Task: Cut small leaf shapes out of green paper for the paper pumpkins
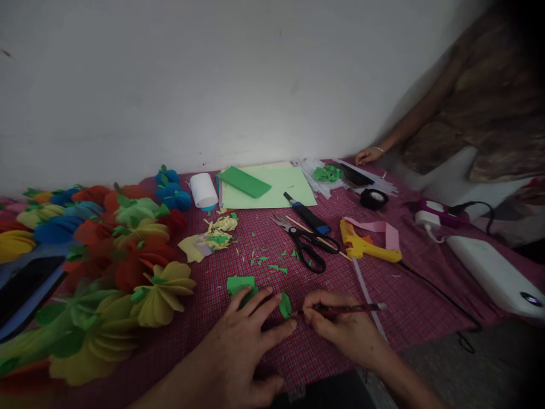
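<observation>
My left hand [251,335] lies on the checked cloth with its fingers spread. Under its fingertips is a piece of green paper [240,283]. Its forefinger reaches beside a small green paper leaf [285,305]. In my right hand [344,326] a slim dark red pencil [353,308] is pinched, lying almost level, its tip close to the leaf. Whether the tip touches the leaf is too blurred to tell. Black-handled scissors [309,250] lie partly open beyond the hands, with small green paper scraps [276,268] around them.
Colourful paper flowers [140,250] crowd the left side. At the back are pale green sheets [289,190], a white roll [203,190] and a box cutter [309,216]. To the right lie a yellow glue gun [366,247], its cord and a white device [494,272]. Another person's hand [368,155] rests at the far edge.
</observation>
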The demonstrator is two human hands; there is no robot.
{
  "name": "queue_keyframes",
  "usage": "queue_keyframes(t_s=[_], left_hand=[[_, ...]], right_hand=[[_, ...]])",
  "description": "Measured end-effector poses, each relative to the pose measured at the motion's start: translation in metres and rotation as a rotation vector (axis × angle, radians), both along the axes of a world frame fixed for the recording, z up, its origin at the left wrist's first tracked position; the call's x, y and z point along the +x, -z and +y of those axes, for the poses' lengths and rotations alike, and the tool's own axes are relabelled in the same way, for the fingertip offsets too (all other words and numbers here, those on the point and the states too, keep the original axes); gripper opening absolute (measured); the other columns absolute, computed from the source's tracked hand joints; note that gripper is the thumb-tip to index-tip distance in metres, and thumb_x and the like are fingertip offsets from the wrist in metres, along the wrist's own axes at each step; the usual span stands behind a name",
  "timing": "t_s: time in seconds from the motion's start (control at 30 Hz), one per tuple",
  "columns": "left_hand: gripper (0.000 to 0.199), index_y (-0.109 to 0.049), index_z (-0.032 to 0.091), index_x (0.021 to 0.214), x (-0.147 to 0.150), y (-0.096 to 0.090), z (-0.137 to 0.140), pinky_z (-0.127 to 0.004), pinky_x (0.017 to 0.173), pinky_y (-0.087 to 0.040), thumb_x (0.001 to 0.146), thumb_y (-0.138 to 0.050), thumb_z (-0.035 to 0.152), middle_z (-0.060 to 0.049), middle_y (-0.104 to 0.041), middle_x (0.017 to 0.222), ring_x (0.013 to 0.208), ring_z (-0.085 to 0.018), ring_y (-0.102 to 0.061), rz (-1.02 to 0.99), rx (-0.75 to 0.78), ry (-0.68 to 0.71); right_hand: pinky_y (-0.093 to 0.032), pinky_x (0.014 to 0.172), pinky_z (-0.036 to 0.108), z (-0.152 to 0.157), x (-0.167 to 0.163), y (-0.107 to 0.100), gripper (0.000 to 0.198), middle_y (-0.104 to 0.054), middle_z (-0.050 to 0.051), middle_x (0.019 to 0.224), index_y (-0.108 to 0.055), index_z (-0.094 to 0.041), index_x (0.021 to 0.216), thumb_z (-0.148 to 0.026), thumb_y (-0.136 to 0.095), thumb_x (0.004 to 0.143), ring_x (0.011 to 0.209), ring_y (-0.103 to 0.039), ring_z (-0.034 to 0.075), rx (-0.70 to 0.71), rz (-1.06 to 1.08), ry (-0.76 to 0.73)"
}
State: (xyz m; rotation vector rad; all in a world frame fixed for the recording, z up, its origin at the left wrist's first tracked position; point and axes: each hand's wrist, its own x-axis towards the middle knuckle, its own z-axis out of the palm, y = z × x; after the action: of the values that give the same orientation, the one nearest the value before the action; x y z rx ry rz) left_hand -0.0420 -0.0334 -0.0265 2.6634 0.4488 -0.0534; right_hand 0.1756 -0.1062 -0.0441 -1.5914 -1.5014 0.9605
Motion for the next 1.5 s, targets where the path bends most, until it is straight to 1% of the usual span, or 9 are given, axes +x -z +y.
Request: queue_keyframes(t_s=[0.23, 0.33, 0.43, 0.53, 0.63, 0.77, 1.0, 1.27, 1.5], left_hand=[[0.079, -0.033, 0.034, 0.138, -0.002, 0.004, 0.001, -0.058, 0.107, -0.014, 0.067, -0.067, 0.040, -0.005, -0.028, 0.148, 0.134, -0.034, -0.023, -0.045, -0.005, 0.000], [0.079, -0.035, 0.034, 0.137, -0.002, 0.004, 0.001, -0.058, 0.107, -0.014, 0.066, -0.068, 0.041, -0.005, -0.028, 0.148, 0.133, -0.034, -0.023, -0.051, -0.004, -0.006], [0.079, -0.035, 0.035, 0.136, -0.001, 0.002, 0.001, -0.058, 0.106, -0.014, 0.065, -0.069, 0.041, -0.005, -0.028, 0.148, 0.134, -0.034, -0.024, -0.034, -0.005, -0.004], [0.082, -0.033, 0.035, 0.138, 0.000, -0.001, 0.000, -0.058, 0.107, -0.013, 0.065, -0.069, 0.039, -0.005, -0.028, 0.148, 0.134, -0.033, -0.023, -0.003, -0.013, -0.011], [0.085, -0.029, 0.031, 0.140, 0.000, -0.003, 0.000, -0.056, 0.108, -0.012, 0.065, -0.068, 0.038, -0.006, -0.028, 0.149, 0.135, -0.032, -0.022, 0.023, -0.025, -0.018], [0.084, -0.032, 0.030, 0.139, 0.000, -0.002, -0.001, -0.057, 0.108, -0.012, 0.064, -0.069, 0.038, -0.007, -0.028, 0.149, 0.135, -0.033, -0.022, 0.026, -0.024, -0.009], [0.087, -0.031, 0.030, 0.139, 0.000, -0.001, -0.001, -0.054, 0.109, -0.010, 0.062, -0.071, 0.037, -0.008, -0.025, 0.150, 0.136, -0.031, -0.019, 0.017, -0.008, -0.022], [0.083, -0.034, 0.031, 0.138, 0.001, -0.003, 0.000, -0.056, 0.108, -0.012, 0.064, -0.069, 0.038, -0.008, -0.026, 0.149, 0.135, -0.034, -0.022, -0.007, -0.036, -0.027], [0.084, -0.033, 0.029, 0.138, 0.002, -0.003, -0.001, -0.057, 0.108, -0.012, 0.063, -0.069, 0.036, -0.009, -0.024, 0.150, 0.135, -0.034, -0.021, 0.011, -0.030, -0.032]], right_hand=[[-0.042, 0.053, 0.022, 0.000, 0.000, -0.001, 0.013, -0.059, -0.003, 0.061, -0.062, -0.020, 0.069, -0.019, -0.053, 0.079, 0.058, -0.054, 0.013, 0.011, -0.015, -0.019], [-0.042, 0.054, 0.022, 0.000, 0.001, 0.003, 0.013, -0.059, -0.003, 0.062, -0.062, -0.021, 0.072, -0.020, -0.052, 0.079, 0.059, -0.054, 0.013, 0.020, 0.003, 0.028], [-0.040, 0.050, 0.021, -0.001, 0.002, 0.005, 0.014, -0.054, -0.004, 0.057, -0.061, -0.020, 0.073, -0.024, -0.050, 0.082, 0.052, -0.050, 0.011, -0.025, 0.059, 0.104], [-0.039, 0.049, 0.021, 0.000, 0.003, 0.005, 0.018, -0.051, -0.005, 0.055, -0.059, -0.020, 0.074, -0.030, -0.049, 0.085, 0.049, -0.048, 0.011, -0.036, 0.090, 0.123], [-0.041, 0.052, 0.022, 0.000, 0.002, 0.004, 0.017, -0.054, -0.004, 0.060, -0.060, -0.020, 0.076, -0.031, -0.051, 0.085, 0.055, -0.052, 0.012, -0.005, 0.070, 0.104], [-0.043, 0.056, 0.022, 0.000, -0.001, 0.001, 0.013, -0.058, -0.003, 0.064, -0.062, -0.021, 0.081, -0.029, -0.052, 0.085, 0.061, -0.055, 0.013, -0.010, 0.022, 0.066], [-0.045, 0.059, 0.022, 0.003, -0.003, 0.003, 0.013, -0.062, -0.002, 0.068, -0.064, -0.021, 0.079, -0.026, -0.053, 0.084, 0.063, -0.057, 0.014, 0.055, -0.060, 0.047], [-0.045, 0.058, 0.021, 0.004, -0.004, 0.004, 0.012, -0.063, -0.002, 0.067, -0.064, -0.021, 0.082, -0.025, -0.053, 0.085, 0.062, -0.058, 0.013, 0.053, -0.064, 0.015], [-0.048, 0.065, 0.023, 0.005, -0.004, 0.008, 0.011, -0.069, 0.000, 0.079, -0.065, -0.022, 0.085, -0.024, -0.054, 0.084, 0.073, -0.063, 0.015, 0.108, -0.046, 0.014]])
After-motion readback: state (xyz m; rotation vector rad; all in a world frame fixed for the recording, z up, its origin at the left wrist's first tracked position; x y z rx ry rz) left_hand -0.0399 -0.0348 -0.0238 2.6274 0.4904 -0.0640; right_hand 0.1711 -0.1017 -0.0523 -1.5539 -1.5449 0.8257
